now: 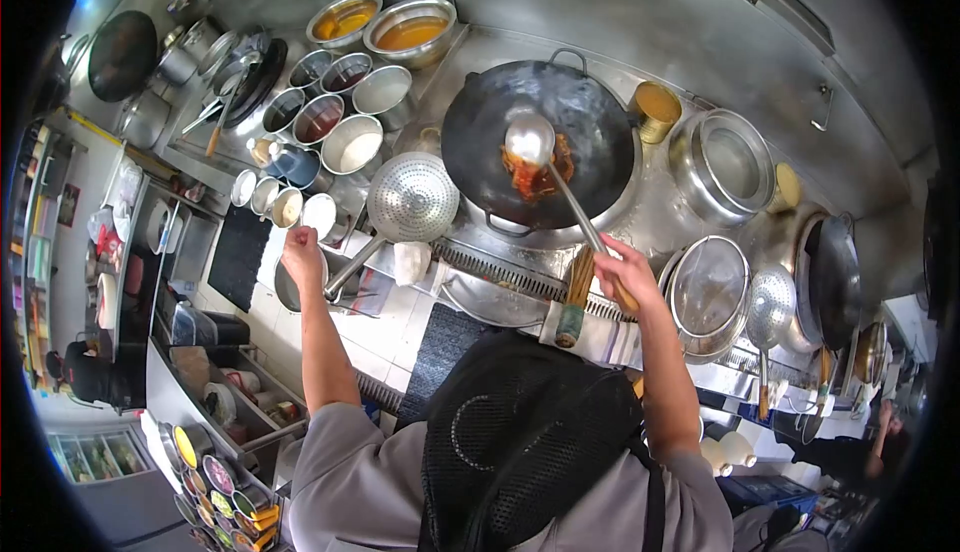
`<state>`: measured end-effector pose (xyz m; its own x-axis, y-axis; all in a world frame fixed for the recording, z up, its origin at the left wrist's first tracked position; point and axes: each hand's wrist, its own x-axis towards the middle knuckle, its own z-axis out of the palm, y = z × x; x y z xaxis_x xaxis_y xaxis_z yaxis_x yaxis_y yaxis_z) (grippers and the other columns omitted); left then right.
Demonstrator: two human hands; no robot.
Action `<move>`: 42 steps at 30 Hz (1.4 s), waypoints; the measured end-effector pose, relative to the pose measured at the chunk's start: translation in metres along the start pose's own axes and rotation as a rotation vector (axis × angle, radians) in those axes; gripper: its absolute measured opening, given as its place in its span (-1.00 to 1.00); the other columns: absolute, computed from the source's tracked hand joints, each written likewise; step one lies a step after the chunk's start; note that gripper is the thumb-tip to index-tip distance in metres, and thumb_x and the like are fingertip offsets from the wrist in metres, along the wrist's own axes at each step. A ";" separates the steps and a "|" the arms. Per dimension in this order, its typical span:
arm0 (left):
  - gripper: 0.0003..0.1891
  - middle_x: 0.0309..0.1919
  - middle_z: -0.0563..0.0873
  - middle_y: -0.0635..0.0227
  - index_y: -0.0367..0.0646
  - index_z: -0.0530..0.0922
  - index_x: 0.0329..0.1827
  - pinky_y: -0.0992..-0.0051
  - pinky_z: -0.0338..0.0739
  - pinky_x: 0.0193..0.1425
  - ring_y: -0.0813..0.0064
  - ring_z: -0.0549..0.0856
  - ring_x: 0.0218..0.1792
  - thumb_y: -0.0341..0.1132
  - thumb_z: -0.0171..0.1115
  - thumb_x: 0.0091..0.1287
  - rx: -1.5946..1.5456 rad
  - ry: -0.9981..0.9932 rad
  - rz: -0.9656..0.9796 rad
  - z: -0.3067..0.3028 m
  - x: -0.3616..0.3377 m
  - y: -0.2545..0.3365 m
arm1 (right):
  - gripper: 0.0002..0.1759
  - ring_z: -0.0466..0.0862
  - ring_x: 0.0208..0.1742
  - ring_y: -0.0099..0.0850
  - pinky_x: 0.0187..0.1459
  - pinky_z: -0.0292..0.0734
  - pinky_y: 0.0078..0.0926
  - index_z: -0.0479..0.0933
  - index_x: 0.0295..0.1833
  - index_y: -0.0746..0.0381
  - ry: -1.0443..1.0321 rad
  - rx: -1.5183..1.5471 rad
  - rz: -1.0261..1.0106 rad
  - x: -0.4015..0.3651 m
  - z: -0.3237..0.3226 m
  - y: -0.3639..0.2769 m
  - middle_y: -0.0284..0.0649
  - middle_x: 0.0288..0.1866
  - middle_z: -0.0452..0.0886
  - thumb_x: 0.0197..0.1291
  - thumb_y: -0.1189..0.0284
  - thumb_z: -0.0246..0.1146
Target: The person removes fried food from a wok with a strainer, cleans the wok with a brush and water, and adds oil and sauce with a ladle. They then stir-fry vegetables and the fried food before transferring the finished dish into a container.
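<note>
My right hand point(628, 272) is wrapped around the wooden-ended handle of a ladle point(530, 139). The ladle's bowl is over the black wok point(475, 137), above some red-brown food point(533, 180) at the wok's middle. To the left, my left hand point(302, 245) has its fingers drawn together just below a small white-filled cup point(319, 213). Whatever those fingers pinch, if anything, is too small to tell. Between my hands, a perforated strainer point(413, 195) rests with its long handle pointing down and left.
Metal pots of sauces and powder point(352, 144) stand left of the wok, with two bowls of orange liquid point(411, 34) behind. A tin can point(656, 112), stacked basins point(728, 167) and a mesh sieve point(709, 282) are on the right. A bamboo brush point(574, 302) lies near the front edge.
</note>
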<state>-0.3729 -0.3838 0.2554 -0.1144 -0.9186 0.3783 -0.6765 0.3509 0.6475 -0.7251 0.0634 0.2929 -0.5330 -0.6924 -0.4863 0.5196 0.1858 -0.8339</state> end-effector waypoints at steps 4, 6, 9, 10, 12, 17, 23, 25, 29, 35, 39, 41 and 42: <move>-0.84 -0.49 0.73 0.24 -0.24 0.67 -0.32 0.37 0.57 -0.27 0.35 0.70 -0.47 -0.33 0.41 0.23 -0.017 0.041 -0.041 -0.019 -0.015 -0.038 | -0.30 0.65 -0.56 -0.24 -0.45 0.55 -0.23 0.17 0.52 0.33 0.301 -0.764 -0.198 0.021 0.018 0.045 0.00 -0.47 0.65 0.32 0.43 0.21; -0.80 -0.46 0.72 0.22 -0.28 0.61 -0.30 0.37 0.57 -0.26 0.39 0.68 -0.44 -0.31 0.42 0.26 0.021 0.082 -0.102 -0.035 -0.030 -0.064 | -0.35 0.67 -0.49 0.08 -0.36 0.55 -0.08 0.22 0.50 0.27 0.350 -1.067 -0.260 -0.001 0.026 0.053 0.20 -0.39 0.65 0.30 0.48 0.16; -0.80 -0.42 0.73 0.18 -0.30 0.61 -0.26 0.32 0.58 -0.23 0.28 0.70 -0.41 -0.31 0.38 0.29 0.114 0.086 -0.224 -0.056 -0.066 -0.114 | -0.34 0.64 -0.57 0.02 -0.48 0.54 -0.15 0.25 0.49 0.27 0.293 -1.059 -0.269 -0.040 0.043 0.038 0.16 -0.44 0.64 0.26 0.48 0.18; -0.80 -0.41 0.74 0.17 -0.30 0.61 -0.25 0.30 0.58 -0.22 0.23 0.70 -0.40 -0.31 0.36 0.30 0.157 0.089 -0.253 -0.055 -0.082 -0.142 | -0.34 0.64 -0.57 0.02 -0.48 0.54 -0.15 0.25 0.49 0.27 0.292 -1.072 -0.265 -0.036 0.039 0.027 0.16 -0.44 0.64 0.26 0.48 0.18; -0.79 -0.37 0.75 0.14 -0.29 0.64 -0.22 0.25 0.60 -0.15 0.18 0.73 -0.34 -0.28 0.32 0.31 0.166 0.047 -0.307 -0.053 -0.115 -0.181 | -0.32 0.54 -0.68 -0.37 -0.64 0.43 -0.43 0.23 0.52 0.22 0.142 -0.138 0.105 -0.015 0.023 -0.004 -0.15 -0.54 0.59 0.29 0.47 0.20; -0.77 -0.32 0.77 0.11 -0.25 0.70 -0.16 0.22 0.60 -0.09 0.17 0.75 -0.27 -0.27 0.32 0.26 0.203 -0.172 -0.500 -0.039 -0.174 -0.228 | -0.36 0.47 -0.68 -0.57 -0.64 0.37 -0.54 0.23 0.53 0.21 0.269 -0.397 -0.148 0.040 0.033 0.056 -0.32 -0.59 0.53 0.37 0.46 0.19; -0.75 -0.35 0.76 0.14 -0.23 0.72 -0.14 0.25 0.61 -0.07 0.21 0.75 -0.24 -0.26 0.35 0.22 0.103 -0.195 -0.633 -0.036 -0.209 -0.256 | -0.32 0.51 -0.67 -0.53 -0.64 0.38 -0.52 0.17 0.54 0.30 0.377 -1.083 -0.233 -0.047 0.076 0.049 -0.29 -0.60 0.56 0.34 0.50 0.18; -0.75 -0.34 0.76 0.14 -0.24 0.72 -0.14 0.26 0.61 -0.08 0.23 0.75 -0.24 -0.27 0.35 0.21 0.127 -0.225 -0.610 -0.026 -0.217 -0.268 | -0.32 0.46 -0.73 -0.54 -0.69 0.33 -0.54 0.19 0.53 0.29 0.319 -0.704 -0.067 -0.049 0.084 0.006 -0.30 -0.62 0.52 0.33 0.48 0.19; -0.76 -0.28 0.77 0.15 -0.27 0.70 -0.14 0.31 0.60 -0.07 0.27 0.74 -0.22 -0.31 0.34 0.22 0.011 -0.355 -0.706 0.006 -0.217 -0.269 | -0.29 0.40 -0.72 -0.59 -0.73 0.29 -0.59 0.18 0.54 0.24 0.073 0.231 0.103 0.010 0.030 -0.013 -0.33 -0.48 0.53 0.35 0.39 0.27; -0.77 -0.28 0.77 0.21 -0.28 0.69 -0.11 0.39 0.59 -0.08 0.38 0.72 -0.23 -0.33 0.32 0.26 -0.091 -0.390 -0.742 0.004 -0.211 -0.254 | -0.32 0.50 -0.66 -0.55 -0.62 0.42 -0.46 0.25 0.50 0.33 0.414 -1.083 -0.303 -0.014 0.037 0.063 -0.32 -0.55 0.54 0.30 0.42 0.24; -0.78 -0.30 0.77 0.23 -0.27 0.70 -0.14 0.40 0.59 -0.09 0.41 0.72 -0.25 -0.32 0.33 0.24 -0.049 -0.365 -0.803 -0.008 -0.237 -0.272 | -0.33 0.51 -0.67 -0.54 -0.63 0.40 -0.49 0.27 0.49 0.32 0.324 -0.758 0.027 -0.065 0.083 0.004 -0.29 -0.51 0.58 0.30 0.42 0.26; -0.77 -0.31 0.77 0.24 -0.27 0.70 -0.16 0.39 0.59 -0.10 0.42 0.72 -0.26 -0.30 0.34 0.22 -0.032 -0.385 -0.855 -0.015 -0.248 -0.263 | -0.35 0.49 -0.67 -0.55 -0.65 0.39 -0.53 0.29 0.48 0.30 0.238 -0.371 0.061 -0.037 0.044 -0.010 -0.30 -0.49 0.58 0.32 0.41 0.26; -0.76 -0.32 0.77 0.23 -0.26 0.71 -0.14 0.40 0.59 -0.09 0.43 0.72 -0.25 -0.30 0.34 0.21 -0.079 -0.426 -0.973 -0.015 -0.252 -0.263 | -0.37 0.47 -0.68 -0.56 -0.66 0.37 -0.57 0.31 0.47 0.29 0.156 0.011 0.092 -0.018 0.026 -0.014 -0.30 -0.47 0.59 0.33 0.41 0.27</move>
<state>-0.1548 -0.2414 -0.0001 0.1943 -0.7925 -0.5780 -0.5666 -0.5717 0.5934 -0.7051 0.0552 0.3200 -0.5795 -0.5563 -0.5956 0.5778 0.2348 -0.7816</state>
